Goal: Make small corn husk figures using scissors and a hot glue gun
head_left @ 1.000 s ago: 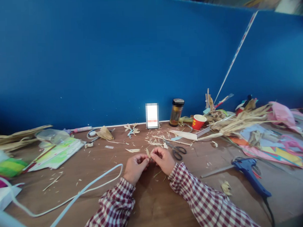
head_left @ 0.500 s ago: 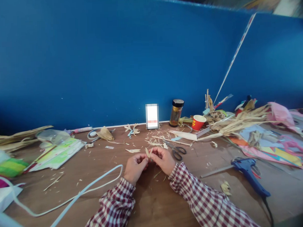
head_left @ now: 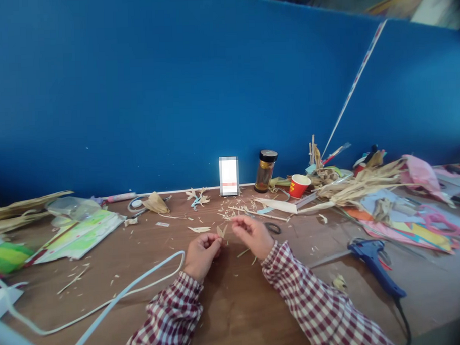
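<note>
Our left hand (head_left: 200, 252) has its grip pinched on a small dried husk piece (head_left: 220, 231), held just above the bench (head_left: 235, 313). Right hand (head_left: 254, 234) sits just beside it, fingers curled; can't tell whether its grip holds anything. It half hides the scissors (head_left: 272, 227).

I count two hands of mine over the tabletop (head_left: 235, 313): my left hand (head_left: 201, 253) and my right hand (head_left: 253, 234). One small husk piece (head_left: 220, 231) sits pinched in my left fingertips. One pair of scissors (head_left: 271, 227) lies just past my right hand. Toward the far edge stand one jar (head_left: 265, 171) and one red paper cup (head_left: 299, 185). One blue glue gun (head_left: 372, 260) lies near the right edge, and one white cord (head_left: 117, 296) loops in from the left edge.
</note>
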Tool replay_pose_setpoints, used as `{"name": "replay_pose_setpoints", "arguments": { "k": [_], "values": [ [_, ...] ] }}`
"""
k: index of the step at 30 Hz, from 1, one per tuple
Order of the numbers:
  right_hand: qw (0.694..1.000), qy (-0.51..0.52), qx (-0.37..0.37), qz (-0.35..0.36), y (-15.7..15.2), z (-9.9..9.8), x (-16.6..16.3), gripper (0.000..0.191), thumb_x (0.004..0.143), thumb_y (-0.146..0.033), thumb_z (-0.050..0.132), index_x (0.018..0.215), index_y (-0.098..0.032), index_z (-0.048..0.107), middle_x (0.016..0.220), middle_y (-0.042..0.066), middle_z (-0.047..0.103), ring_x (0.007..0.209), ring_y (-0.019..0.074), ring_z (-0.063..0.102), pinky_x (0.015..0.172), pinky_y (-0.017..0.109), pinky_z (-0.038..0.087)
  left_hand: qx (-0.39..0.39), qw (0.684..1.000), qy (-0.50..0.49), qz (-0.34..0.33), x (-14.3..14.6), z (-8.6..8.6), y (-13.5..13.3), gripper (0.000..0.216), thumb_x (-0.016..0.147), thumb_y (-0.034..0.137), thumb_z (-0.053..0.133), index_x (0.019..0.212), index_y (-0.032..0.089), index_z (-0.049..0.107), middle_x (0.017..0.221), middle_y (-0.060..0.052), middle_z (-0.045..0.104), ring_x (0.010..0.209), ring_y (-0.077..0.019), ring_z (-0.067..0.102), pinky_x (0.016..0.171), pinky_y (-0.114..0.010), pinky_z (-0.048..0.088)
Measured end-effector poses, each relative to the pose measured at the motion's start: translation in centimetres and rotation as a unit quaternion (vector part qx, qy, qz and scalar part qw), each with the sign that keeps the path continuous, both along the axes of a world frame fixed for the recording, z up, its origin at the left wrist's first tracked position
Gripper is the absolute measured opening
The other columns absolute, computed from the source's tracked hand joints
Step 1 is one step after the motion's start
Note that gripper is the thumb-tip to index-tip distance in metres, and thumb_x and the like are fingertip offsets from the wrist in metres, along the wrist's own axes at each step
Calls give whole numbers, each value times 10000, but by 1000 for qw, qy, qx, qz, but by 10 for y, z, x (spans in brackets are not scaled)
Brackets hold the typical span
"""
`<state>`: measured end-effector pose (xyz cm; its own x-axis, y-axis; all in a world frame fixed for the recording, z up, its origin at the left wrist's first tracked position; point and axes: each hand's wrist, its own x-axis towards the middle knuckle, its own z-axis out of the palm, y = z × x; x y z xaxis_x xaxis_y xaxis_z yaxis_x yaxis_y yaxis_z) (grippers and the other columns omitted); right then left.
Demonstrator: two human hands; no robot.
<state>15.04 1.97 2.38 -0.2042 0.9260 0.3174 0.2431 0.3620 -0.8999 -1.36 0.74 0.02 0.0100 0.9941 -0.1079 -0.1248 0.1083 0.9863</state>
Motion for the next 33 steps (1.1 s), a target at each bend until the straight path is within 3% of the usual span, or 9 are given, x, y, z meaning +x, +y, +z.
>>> {"name": "replay_pose_setpoints", "arguments": {
  "k": [3,8,12,16,18,21,26,29,33],
  "values": [
    [996,-1,4,-85,9,6,17,200,785,-312,497,903,-180,591,768,37,599,674,138,540,613,265,450,-9,1000,0,10,0,0,0,230,577,329,681,666,138,591,541,8,609,448,-78,497,447,-182,382],
    [993,80,-68,-53,16,11,33,270,808,-379,434,935,-159,528,724,26,572,552,113,515,447,219,412,-20,1000,1,13,1,1,0,258,570,332,689,691,129,586,544,8,607,452,-72,497,451,-175,392],
    [987,-156,13,-23,8,24,51,163,781,-294,496,849,-185,597,731,16,590,669,133,528,625,266,421,-9,1000,7,6,-1,-1,0,250,585,336,679,688,128,589,542,12,597,454,-69,488,445,-170,383],
    [903,-429,25,26,4,29,66,117,669,-212,636,782,-228,661,756,18,604,790,180,514,688,286,367,2,1000,19,1,-4,-3,2,253,614,353,655,716,129,594,608,-7,621,471,-71,494,439,-172,377],
    [873,-487,14,35,6,26,67,153,632,-224,677,783,-245,672,776,26,604,830,202,499,676,283,356,-2,1000,22,3,-4,-3,2,266,611,360,654,725,127,592,612,-13,622,469,-76,494,433,-177,378],
    [859,-511,9,42,11,18,64,124,637,-246,680,761,-246,674,791,33,599,836,205,489,673,278,347,-1,1000,25,4,-3,-4,2,273,602,362,657,719,125,590,601,-14,617,463,-78,490,432,-184,383],
    [868,-492,48,38,10,10,58,40,700,-214,614,672,-199,639,779,38,579,823,191,480,700,283,340,7,1000,28,11,-1,-2,1,244,608,344,655,686,122,590,583,-11,606,460,-76,490,440,-185,386],
    [908,-411,83,16,7,11,54,79,769,-189,525,734,-187,595,780,23,580,780,156,492,712,273,351,5,1000,10,16,-1,-2,1,245,599,339,662,678,118,591,573,-13,607,455,-73,488,434,-182,383],
    [958,-281,49,33,2,14,42,94,798,-200,473,787,-178,564,711,-1,589,653,119,507,624,237,380,-4,1000,-13,20,-1,-3,1,253,580,337,679,673,118,593,572,-12,615,445,-67,487,432,-177,383]
  ]
}}
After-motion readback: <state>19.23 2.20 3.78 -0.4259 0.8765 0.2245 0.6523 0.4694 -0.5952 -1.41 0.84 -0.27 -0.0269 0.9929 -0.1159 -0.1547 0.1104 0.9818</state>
